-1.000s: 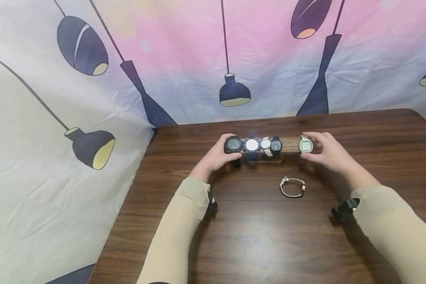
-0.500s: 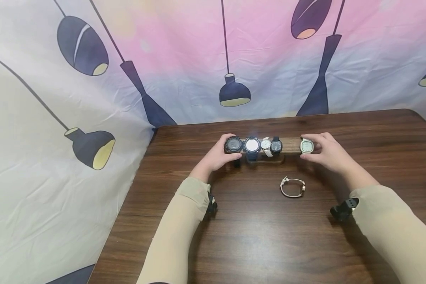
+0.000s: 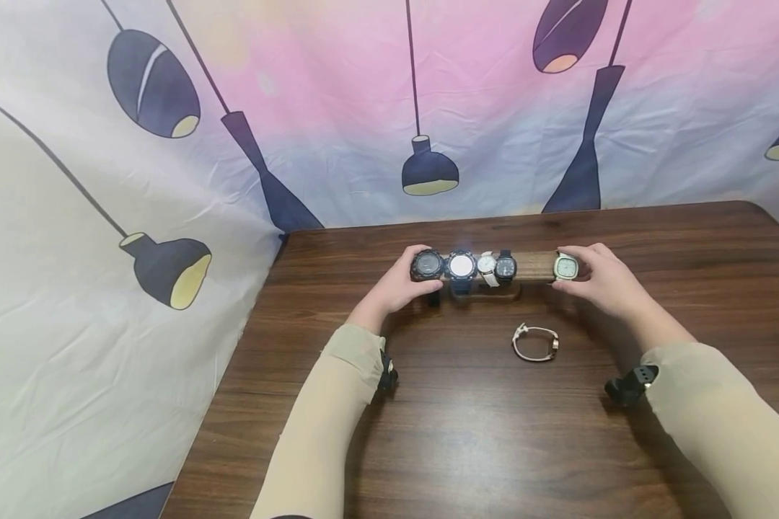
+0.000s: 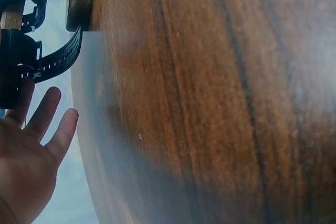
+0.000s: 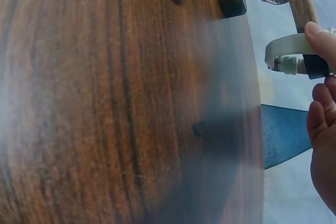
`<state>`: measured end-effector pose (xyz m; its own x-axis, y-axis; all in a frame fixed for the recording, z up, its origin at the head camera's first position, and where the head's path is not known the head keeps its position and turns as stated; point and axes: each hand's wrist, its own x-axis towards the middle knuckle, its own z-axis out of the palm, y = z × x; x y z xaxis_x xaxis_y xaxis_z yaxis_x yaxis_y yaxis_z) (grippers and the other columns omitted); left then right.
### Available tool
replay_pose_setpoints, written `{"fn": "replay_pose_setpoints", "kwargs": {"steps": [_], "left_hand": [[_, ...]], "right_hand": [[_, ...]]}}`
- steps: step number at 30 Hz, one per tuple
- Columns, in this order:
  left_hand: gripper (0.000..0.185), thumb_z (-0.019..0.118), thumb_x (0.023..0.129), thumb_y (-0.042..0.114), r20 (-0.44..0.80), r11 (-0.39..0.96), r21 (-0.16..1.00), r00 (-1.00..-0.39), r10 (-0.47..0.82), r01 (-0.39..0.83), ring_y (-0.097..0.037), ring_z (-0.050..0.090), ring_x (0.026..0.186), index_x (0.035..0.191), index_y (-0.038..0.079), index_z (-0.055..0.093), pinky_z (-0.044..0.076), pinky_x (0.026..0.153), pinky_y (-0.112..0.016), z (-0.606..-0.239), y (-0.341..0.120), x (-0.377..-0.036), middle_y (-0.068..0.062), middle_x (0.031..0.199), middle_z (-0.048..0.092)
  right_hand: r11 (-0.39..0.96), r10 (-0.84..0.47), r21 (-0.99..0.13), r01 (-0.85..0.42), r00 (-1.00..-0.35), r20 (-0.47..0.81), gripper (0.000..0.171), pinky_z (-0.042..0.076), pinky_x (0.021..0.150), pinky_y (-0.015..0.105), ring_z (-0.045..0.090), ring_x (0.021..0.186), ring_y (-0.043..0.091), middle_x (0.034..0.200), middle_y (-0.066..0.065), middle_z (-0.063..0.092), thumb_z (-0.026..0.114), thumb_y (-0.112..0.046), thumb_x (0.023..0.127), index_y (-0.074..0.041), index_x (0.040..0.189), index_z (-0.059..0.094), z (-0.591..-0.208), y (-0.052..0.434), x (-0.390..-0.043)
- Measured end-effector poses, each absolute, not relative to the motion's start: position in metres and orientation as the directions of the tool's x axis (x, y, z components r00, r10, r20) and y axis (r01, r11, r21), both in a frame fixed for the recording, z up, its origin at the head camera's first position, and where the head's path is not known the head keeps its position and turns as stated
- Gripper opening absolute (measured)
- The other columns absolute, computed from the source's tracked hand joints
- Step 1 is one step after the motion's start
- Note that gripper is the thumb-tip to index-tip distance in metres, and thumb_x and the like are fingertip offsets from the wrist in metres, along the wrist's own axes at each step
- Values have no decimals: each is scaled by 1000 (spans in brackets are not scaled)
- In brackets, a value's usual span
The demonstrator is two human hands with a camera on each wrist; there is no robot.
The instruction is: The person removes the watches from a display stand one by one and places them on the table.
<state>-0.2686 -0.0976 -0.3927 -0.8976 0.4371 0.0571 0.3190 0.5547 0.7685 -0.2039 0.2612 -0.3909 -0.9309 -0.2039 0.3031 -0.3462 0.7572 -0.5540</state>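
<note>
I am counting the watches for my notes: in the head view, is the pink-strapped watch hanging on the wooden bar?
No, the pink-strapped watch lies flat on the table, in front of the wooden bar and apart from it.

A small pale watch with a rose-gold case (image 3: 535, 342) lies by itself on the dark wooden surface (image 3: 480, 432), its strap curled in a loop. Behind hangs a cloth backdrop (image 3: 337, 101) (pink fading to blue) printed with dark pendant lamps.

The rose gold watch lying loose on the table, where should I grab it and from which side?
Pinch the rose gold watch by its band, coming down from above. It lies flat on the table with the strap forming an open loop, so a finger likely fits inside and the thumb outside. The near side is free of other watches.
</note>
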Motion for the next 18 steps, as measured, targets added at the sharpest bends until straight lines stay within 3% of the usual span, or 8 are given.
{"fn": "replay_pose_setpoints", "kwargs": {"steps": [18], "left_hand": [[69, 72, 83, 37, 39, 554, 774, -897, 440, 306, -18, 50, 113, 137, 22, 32, 39, 96, -39, -391, -99, -267, -5, 127, 47]], "right_hand": [[782, -186, -520, -343, -926, 329, 59, 39, 68, 39, 50, 80, 25, 89, 14, 50, 75, -23, 80, 6, 126, 52, -389, 257, -201]]}}
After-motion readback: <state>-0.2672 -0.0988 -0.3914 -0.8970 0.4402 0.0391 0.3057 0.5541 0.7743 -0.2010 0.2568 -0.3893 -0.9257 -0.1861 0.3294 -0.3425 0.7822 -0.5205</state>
